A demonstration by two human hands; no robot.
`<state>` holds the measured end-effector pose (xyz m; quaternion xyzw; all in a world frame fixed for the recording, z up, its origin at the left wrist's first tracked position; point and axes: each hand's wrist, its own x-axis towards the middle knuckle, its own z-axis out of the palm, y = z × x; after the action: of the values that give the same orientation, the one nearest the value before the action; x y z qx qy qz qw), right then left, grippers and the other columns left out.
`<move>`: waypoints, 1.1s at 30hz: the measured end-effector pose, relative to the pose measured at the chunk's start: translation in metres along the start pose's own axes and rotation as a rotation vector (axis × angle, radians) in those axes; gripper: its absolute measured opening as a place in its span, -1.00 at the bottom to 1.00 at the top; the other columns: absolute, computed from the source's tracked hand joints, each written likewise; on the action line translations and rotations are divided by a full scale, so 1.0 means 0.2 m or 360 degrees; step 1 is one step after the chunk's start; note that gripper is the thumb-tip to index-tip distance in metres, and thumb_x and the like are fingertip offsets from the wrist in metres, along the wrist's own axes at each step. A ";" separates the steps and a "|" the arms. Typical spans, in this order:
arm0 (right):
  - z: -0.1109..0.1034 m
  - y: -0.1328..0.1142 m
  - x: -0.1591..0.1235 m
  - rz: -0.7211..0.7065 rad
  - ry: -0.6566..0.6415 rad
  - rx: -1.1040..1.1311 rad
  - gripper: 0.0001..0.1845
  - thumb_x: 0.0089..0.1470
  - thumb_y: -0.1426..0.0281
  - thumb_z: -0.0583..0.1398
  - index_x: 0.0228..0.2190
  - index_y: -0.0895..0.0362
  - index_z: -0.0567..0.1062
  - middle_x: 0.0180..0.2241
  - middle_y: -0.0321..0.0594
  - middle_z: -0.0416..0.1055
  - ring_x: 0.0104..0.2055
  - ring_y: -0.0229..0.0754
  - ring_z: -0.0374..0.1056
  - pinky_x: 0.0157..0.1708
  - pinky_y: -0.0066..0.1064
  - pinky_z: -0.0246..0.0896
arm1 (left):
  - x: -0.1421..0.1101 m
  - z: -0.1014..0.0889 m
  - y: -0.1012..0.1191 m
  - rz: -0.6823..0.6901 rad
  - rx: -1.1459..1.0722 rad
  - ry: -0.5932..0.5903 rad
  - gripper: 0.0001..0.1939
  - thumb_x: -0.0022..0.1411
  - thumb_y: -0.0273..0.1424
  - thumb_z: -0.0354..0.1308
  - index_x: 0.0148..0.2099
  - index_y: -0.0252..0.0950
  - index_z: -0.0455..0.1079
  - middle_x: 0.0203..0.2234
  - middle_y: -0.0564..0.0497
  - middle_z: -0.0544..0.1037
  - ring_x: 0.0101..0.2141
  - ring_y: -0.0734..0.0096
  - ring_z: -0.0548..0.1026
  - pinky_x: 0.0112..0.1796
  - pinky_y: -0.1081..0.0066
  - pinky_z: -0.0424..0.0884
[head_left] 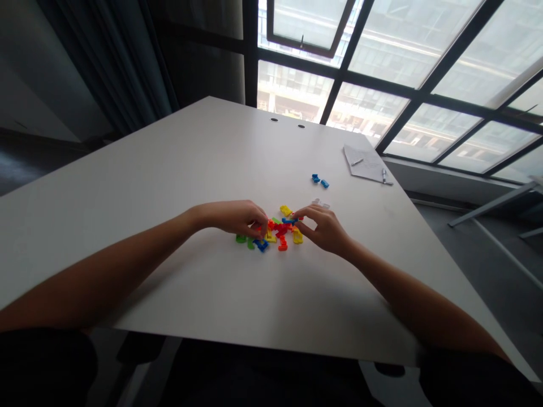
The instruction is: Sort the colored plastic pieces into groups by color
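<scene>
Small plastic pieces in several colours lie in a loose pile on the white table (203, 169). Between thumb and fingers of my right hand (322, 227), a blue plastic piece (289, 221) is pinched above the pile's right side. My left hand (248, 217) is bent down over the left side, fingers curled together; what they hold, if anything, is hidden. Just below it lie another blue piece (261, 246) and a green piece (241, 238). Red pieces (280, 229) fill the middle, with a yellow piece (285, 210) behind and an orange-red one (283, 244) in front.
Two blue pieces (315, 178) lie farther back, apart from the pile. Whitish clear pieces (326, 206) sit just beyond my right hand. Near the right edge is a sheet of paper (365, 164) with pens on it. Windows (373, 107) stand behind the table.
</scene>
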<state>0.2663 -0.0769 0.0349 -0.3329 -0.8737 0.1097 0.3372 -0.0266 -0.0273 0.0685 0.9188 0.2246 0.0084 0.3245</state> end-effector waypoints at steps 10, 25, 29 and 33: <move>0.05 -0.02 -0.01 0.0291 0.0081 0.0224 -0.85 0.29 0.26 0.29 -0.21 0.08 0.59 -0.26 -0.17 0.62 -0.31 -0.16 0.53 -0.25 -0.31 0.49 | 0.12 0.16 -0.01 -0.0104 -0.0218 0.1073 -0.64 0.28 -0.07 0.32 -0.24 -0.28 0.63 -0.52 0.06 0.48 -0.51 0.49 0.33 -0.46 0.47 0.26; 0.13 -0.03 -0.03 0.0800 0.0116 0.0984 -0.55 0.07 0.05 0.45 -0.16 0.10 0.59 -0.33 -0.21 0.62 -0.28 -0.09 0.60 -0.24 -0.22 0.60 | 0.13 0.21 0.06 -0.0061 -0.0266 0.1231 -0.65 0.36 -0.10 0.25 -0.11 -0.29 0.63 -0.45 0.03 0.60 -0.48 0.48 0.46 -0.41 0.48 0.39; 0.10 0.00 -0.02 0.0868 0.0140 0.1040 -0.50 0.05 0.01 0.46 -0.15 0.11 0.58 -0.33 -0.20 0.63 -0.29 -0.08 0.61 -0.23 -0.19 0.63 | 0.08 0.11 -0.06 -0.0172 -0.0019 0.1371 -0.61 0.40 -0.12 0.16 0.03 -0.28 0.62 -0.41 0.01 0.64 -0.49 0.47 0.47 -0.38 0.46 0.42; 0.01 0.15 0.03 0.0814 0.0325 0.0835 -0.48 0.04 -0.03 0.45 -0.15 0.10 0.59 -0.32 -0.21 0.61 -0.36 -0.13 0.56 -0.37 -0.24 0.61 | 0.04 0.04 -0.30 -0.0314 0.0177 0.1295 -0.60 0.34 -0.13 0.14 -0.01 -0.28 0.63 -0.37 -0.01 0.66 -0.44 0.41 0.52 -0.30 0.42 0.44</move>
<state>0.2762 -0.0509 0.0241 -0.4519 -0.6664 0.3766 0.4581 -0.0433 0.0124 0.0246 0.8308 0.4215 0.3272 0.1585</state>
